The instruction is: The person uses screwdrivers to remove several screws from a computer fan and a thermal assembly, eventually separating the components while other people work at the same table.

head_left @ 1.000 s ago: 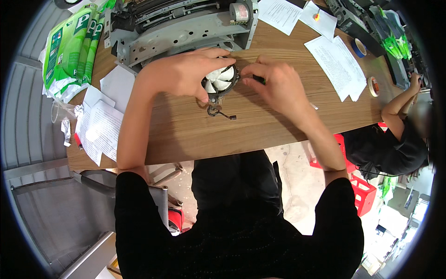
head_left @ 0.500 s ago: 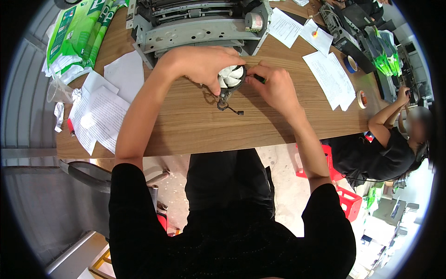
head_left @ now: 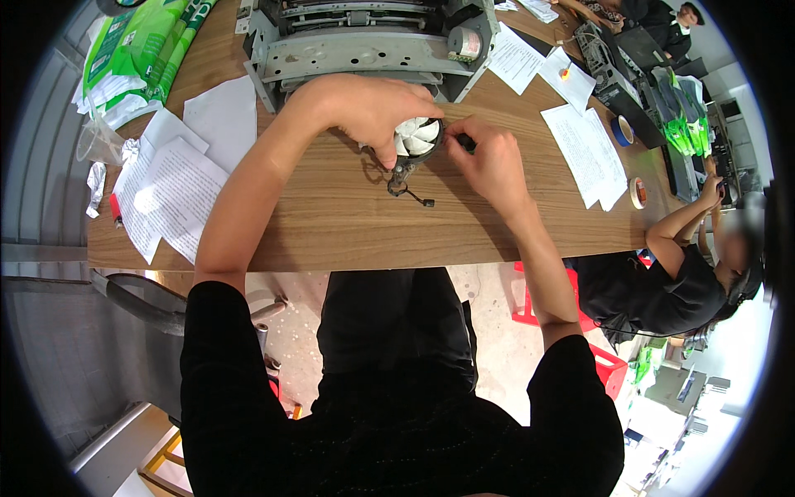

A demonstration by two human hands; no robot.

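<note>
Our left grip (head_left: 377,109) is curled around the rim of a white-bladed fan (head_left: 416,139), just in front of the grey machine (head_left: 352,60) on the counter (head_left: 339,219); our right grip (head_left: 493,159) pinches a dark handle (head_left: 466,143) just beside it. The fan's black plug (head_left: 428,203) points away rightward.

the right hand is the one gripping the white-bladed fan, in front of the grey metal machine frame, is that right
Not quite: the head view shows the left hand gripping the white-bladed fan; the right hand is beside it. The fan is indeed in front of the grey metal machine frame.
</note>
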